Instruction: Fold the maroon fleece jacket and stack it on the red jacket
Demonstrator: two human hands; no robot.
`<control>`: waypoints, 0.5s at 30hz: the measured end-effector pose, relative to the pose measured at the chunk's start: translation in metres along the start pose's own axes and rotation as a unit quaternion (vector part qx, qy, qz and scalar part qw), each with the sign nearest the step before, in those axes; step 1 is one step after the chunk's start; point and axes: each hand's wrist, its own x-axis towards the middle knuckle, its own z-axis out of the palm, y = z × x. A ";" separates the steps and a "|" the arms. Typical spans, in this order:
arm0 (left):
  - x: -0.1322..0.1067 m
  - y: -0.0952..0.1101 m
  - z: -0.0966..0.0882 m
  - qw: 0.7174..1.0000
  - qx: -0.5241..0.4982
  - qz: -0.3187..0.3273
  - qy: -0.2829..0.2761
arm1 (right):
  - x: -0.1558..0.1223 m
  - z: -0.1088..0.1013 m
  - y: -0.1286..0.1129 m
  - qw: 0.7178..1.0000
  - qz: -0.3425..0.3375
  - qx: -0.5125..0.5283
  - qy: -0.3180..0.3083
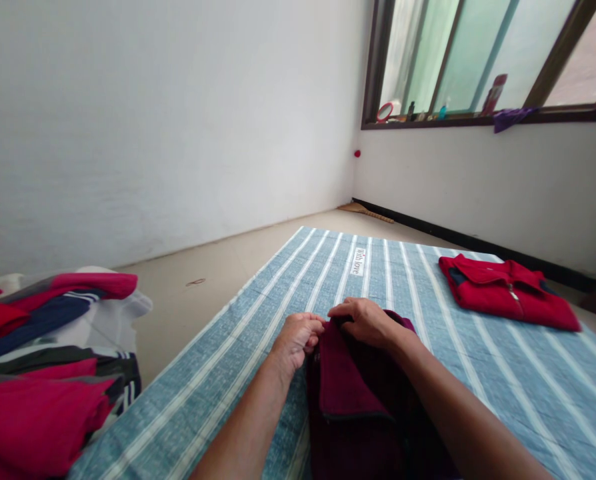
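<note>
A dark maroon garment [353,400] lies on a blue striped sheet [503,373] right in front of me. My left hand [298,339] pinches the garment's far left edge with its fingers curled. Palm down, my right hand [365,321] rests on the garment's far end, fingers closed over the cloth. Both forearms reach in from the bottom of the view.
A folded red garment [508,290] lies on the sheet at the right. A heap of red, navy and white clothes [48,373] sits at the left. Bare floor [218,273] runs to the white walls. A window sill [478,117] holds small items.
</note>
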 end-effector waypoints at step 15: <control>0.003 -0.002 -0.002 0.999 0.030 0.014 -0.006 | 0.002 0.000 -0.004 0.999 0.018 0.036 0.019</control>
